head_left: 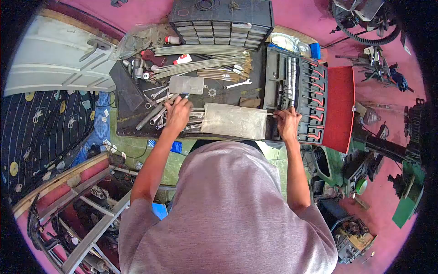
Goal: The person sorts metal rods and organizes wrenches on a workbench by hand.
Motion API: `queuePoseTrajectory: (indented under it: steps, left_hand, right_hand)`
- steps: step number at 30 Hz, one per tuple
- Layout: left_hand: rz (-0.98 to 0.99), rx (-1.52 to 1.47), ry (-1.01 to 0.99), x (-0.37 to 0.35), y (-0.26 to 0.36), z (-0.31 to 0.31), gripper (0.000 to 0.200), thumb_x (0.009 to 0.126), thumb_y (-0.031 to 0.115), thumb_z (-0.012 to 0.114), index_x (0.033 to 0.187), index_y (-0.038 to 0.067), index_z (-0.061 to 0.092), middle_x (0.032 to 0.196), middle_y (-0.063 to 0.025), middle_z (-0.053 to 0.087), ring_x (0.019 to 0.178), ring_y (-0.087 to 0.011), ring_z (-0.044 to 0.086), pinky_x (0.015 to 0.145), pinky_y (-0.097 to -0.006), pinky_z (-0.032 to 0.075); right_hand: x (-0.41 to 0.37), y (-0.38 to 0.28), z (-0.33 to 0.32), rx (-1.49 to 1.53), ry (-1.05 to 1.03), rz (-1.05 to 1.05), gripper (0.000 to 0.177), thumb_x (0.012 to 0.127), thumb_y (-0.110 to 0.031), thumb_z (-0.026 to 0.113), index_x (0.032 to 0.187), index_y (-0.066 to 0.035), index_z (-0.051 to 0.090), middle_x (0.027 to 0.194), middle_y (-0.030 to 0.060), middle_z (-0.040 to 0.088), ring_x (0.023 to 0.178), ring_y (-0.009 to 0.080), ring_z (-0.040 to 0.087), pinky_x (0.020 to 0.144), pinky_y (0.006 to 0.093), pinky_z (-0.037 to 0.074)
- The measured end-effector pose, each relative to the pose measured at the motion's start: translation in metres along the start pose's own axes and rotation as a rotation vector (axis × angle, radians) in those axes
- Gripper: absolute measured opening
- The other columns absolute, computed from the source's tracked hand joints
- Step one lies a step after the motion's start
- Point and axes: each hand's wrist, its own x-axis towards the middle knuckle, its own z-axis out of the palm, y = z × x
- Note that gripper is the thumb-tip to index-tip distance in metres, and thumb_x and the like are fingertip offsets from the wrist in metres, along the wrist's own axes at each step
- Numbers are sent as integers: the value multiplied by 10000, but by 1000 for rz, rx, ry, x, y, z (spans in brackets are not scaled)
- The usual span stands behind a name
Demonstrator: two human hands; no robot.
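My left hand (179,113) is over a spread of metal wrenches (157,114) on the dark workbench. Its fingers are curled down, and a small dark and blue piece shows at their tips; what they grip is mostly hidden. My right hand (288,122) is at the near edge of the open tool case (273,77), fingers bent together around something I cannot make out. Between both hands lies a worn, pale flat pouch (235,121), with several metal shafts sticking out on its left side. A clear plastic box (186,85) sits just beyond my left hand.
Behind are bundles of thin rods (200,51), a loose wrench (238,84) and a small-drawer cabinet (221,34). The case's red lid (340,109) stands out to the right, beside red-marked tools (315,98). A metal ladder (98,233) leans at lower left.
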Motion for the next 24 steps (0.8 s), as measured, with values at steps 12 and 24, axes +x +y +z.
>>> queuePoseTrajectory:
  steps: [12, 24]
  left_hand:
    - [-194, -108, 205, 51, -5, -33, 111, 843, 223, 755, 893, 126, 778, 953, -6, 696, 1021, -217, 579, 924, -490, 306]
    - [-18, -39, 191, 152, -30, -20, 187, 846, 188, 753, 1029, 185, 796, 1017, -6, 740, 1083, -222, 578, 919, -513, 323]
  right_hand:
    - [70, -54, -52, -62, 45, -179, 201, 854, -181, 699, 1039, -131, 758, 987, 26, 728, 1027, 266, 600, 887, 501, 392]
    - [209, -162, 27, -158, -67, -485, 251, 909, -255, 699, 1140, -169, 743, 1107, 3, 729, 1142, 266, 573, 911, 572, 396]
